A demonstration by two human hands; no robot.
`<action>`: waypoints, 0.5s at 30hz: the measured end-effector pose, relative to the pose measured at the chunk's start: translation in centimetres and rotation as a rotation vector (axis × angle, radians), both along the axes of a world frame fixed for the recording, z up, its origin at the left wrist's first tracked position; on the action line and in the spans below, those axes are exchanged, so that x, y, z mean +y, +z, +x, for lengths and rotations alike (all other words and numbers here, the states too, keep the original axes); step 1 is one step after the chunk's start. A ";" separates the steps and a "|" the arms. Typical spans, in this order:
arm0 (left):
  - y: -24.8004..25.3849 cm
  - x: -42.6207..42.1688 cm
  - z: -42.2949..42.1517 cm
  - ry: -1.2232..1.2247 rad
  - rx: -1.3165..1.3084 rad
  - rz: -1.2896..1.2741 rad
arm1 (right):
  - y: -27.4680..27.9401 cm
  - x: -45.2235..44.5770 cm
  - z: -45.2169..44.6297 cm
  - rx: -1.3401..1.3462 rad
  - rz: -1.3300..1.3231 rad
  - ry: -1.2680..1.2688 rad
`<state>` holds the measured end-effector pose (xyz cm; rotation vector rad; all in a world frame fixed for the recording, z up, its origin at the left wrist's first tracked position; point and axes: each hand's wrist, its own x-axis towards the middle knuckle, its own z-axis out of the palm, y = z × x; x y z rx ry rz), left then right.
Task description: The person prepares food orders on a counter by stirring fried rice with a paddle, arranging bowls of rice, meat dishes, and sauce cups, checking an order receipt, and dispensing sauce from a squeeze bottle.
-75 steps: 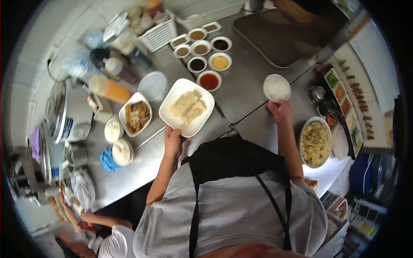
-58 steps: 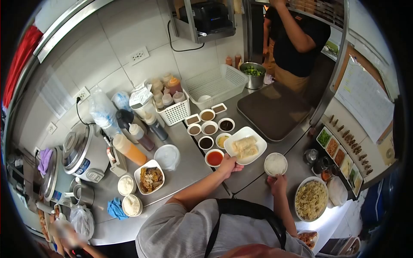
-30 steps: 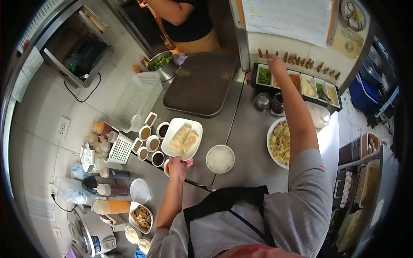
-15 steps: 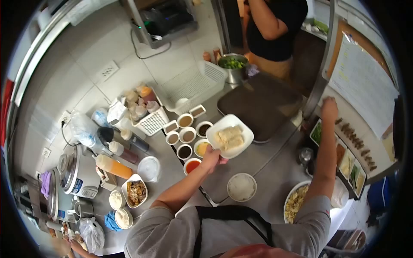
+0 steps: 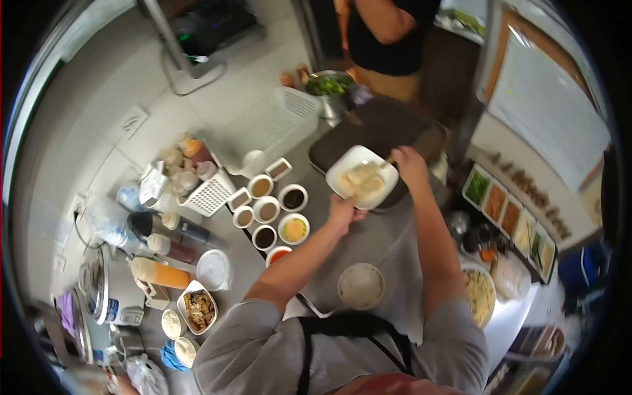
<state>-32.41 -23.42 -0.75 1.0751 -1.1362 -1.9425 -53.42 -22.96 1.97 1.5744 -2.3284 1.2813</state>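
Note:
In my left hand (image 5: 343,216) is the near rim of a white squarish bowl (image 5: 342,164), held up over the counter. Pale, whitish pieces of food (image 5: 363,182) lie inside it. My right hand (image 5: 411,166) is at the bowl's right rim, its fingers closed around a small brownish thing (image 5: 390,160) that reaches over the bowl; its kind is too blurred to tell. Below the bowl a round white bowl (image 5: 361,287) stands on the counter. Small cups of sauce (image 5: 293,228) stand in a cluster to the left of my left hand.
A dark tray (image 5: 368,118) lies behind the bowl. Garnish containers (image 5: 495,201) line the right side, near a bowl of yellowish food (image 5: 479,296). Squeeze bottles (image 5: 161,272) and a white basket (image 5: 210,196) stand left. Beyond the tray is another person (image 5: 388,46).
My right hand has come from the garnish containers on the right to the bowl, now with a small brownish thing. The bowl has shifted slightly within the view, which has itself turned.

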 end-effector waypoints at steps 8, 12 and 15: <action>-4.6 -7.7 -8.5 -0.064 -0.139 0.037 | -12.0 7.0 0.5 -0.828 -0.268 -0.471; -4.7 -8.3 -12.5 -0.108 -0.067 0.090 | -11.3 8.2 2.3 -0.521 -0.136 -0.379; -4.5 -8.2 -13.5 -0.222 -0.075 0.065 | -10.9 7.9 3.1 -0.440 -0.133 -0.359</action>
